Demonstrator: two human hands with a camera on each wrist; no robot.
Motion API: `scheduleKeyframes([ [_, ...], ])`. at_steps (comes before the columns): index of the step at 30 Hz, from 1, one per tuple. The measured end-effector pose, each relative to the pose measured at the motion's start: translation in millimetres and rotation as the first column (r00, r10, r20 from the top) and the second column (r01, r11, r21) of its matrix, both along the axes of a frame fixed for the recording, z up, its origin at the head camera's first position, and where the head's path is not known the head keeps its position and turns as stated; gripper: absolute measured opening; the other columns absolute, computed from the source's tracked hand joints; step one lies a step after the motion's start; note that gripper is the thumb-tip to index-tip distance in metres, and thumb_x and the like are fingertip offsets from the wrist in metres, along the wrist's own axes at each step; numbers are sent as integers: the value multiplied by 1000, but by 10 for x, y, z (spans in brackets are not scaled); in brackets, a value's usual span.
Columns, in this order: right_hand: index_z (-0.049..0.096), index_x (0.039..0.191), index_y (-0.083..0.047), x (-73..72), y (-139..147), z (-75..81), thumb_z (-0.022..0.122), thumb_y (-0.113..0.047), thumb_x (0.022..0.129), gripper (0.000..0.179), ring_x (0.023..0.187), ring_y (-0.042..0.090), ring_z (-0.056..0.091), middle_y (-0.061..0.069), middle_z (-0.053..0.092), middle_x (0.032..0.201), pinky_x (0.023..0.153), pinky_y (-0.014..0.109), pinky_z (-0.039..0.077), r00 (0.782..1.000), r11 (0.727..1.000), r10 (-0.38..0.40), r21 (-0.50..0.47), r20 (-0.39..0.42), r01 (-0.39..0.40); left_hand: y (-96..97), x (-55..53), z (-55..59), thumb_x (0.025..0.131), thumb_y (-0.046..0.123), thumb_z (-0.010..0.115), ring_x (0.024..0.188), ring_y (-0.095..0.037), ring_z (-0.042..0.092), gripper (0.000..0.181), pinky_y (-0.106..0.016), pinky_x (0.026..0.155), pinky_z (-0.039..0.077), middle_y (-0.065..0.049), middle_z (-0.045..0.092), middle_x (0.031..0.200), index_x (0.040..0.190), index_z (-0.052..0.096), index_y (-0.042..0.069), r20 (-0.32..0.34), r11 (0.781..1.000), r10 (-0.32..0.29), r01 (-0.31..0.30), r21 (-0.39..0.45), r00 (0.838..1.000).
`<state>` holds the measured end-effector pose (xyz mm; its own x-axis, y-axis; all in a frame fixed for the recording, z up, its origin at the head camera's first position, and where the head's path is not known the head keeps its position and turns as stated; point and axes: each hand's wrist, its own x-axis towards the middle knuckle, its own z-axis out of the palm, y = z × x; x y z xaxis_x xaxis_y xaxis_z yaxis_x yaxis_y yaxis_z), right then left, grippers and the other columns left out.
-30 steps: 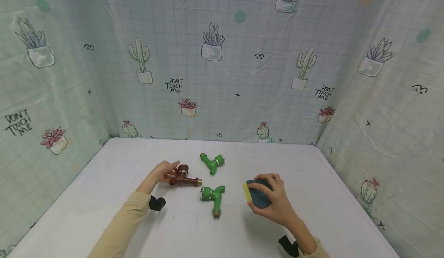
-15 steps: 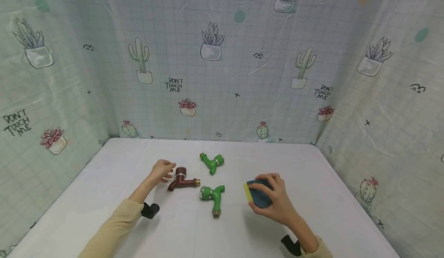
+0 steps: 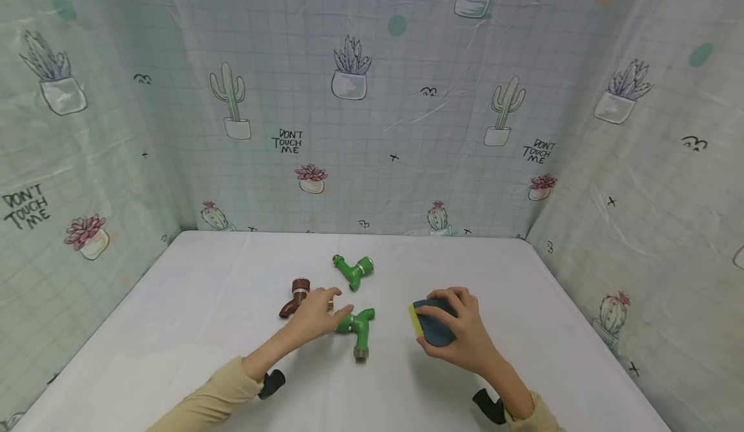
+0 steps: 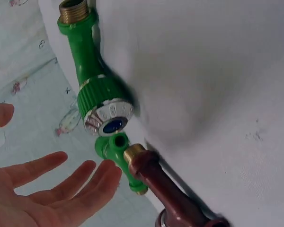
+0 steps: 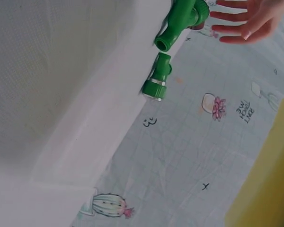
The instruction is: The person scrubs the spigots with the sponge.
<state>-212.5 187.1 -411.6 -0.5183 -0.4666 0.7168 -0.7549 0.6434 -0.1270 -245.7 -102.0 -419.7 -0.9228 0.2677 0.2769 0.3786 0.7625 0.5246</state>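
My left hand is over the table with its fingers spread, just left of the nearer green faucet. In the left wrist view the fingers hold nothing, and this faucet's ribbed knob lies ahead of them. Partly covered by that hand in the head view is a brown faucet; its brass-threaded end shows in the left wrist view. My right hand grips a blue and yellow sponge above the table. A second green faucet lies farther back.
A white-covered table bears the faucets. Cactus-print cloth stands behind it and along both sides. Black bent pieces show at both wrists.
My left hand has left the brown faucet, which now sits slightly lower left, and has moved right toward the nearer green faucet. The right hand keeps its hold on the sponge, nearly still.
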Motion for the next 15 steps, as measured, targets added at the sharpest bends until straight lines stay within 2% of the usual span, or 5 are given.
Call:
scheduleKeyframes([
  [3, 61, 106, -30, -10, -6, 7, 59, -55, 75, 40, 100, 22, 37, 3, 51, 111, 76, 46, 30, 1000, 1000, -4, 22, -28, 5, 110, 27, -77, 81, 43, 58, 86, -26, 58, 54, -37, 64, 51, -19, 61, 99, 110, 58, -2, -15, 988, -23, 21, -153, 1000],
  [8, 62, 104, -30, -17, -21, 12, 56, -57, 76, 40, 99, 24, 39, 4, 52, 108, 79, 48, 28, 996, 998, -15, 66, -85, 21, 252, 25, -185, 80, 55, 53, 85, -33, 56, 62, -38, 57, 50, -20, 58, 95, 109, 58, 1, -24, 946, -50, 40, -322, 998],
  [10, 62, 104, -30, -14, -27, 13, 54, -58, 77, 40, 98, 24, 39, 4, 52, 107, 80, 48, 27, 995, 997, -20, 74, -98, 27, 299, 12, -228, 78, 58, 53, 84, -34, 55, 63, -38, 55, 49, -19, 58, 90, 105, 59, 1, -33, 925, -41, 25, -379, 999],
  [15, 63, 103, -29, 3, -40, 13, 53, -57, 78, 39, 97, 24, 40, 5, 52, 106, 81, 48, 29, 995, 997, -7, 70, -100, 14, 403, 2, -302, 73, 66, 53, 80, -35, 53, 69, -40, 54, 48, -17, 53, 81, 96, 60, 1, -45, 867, 33, -51, -496, 998],
])
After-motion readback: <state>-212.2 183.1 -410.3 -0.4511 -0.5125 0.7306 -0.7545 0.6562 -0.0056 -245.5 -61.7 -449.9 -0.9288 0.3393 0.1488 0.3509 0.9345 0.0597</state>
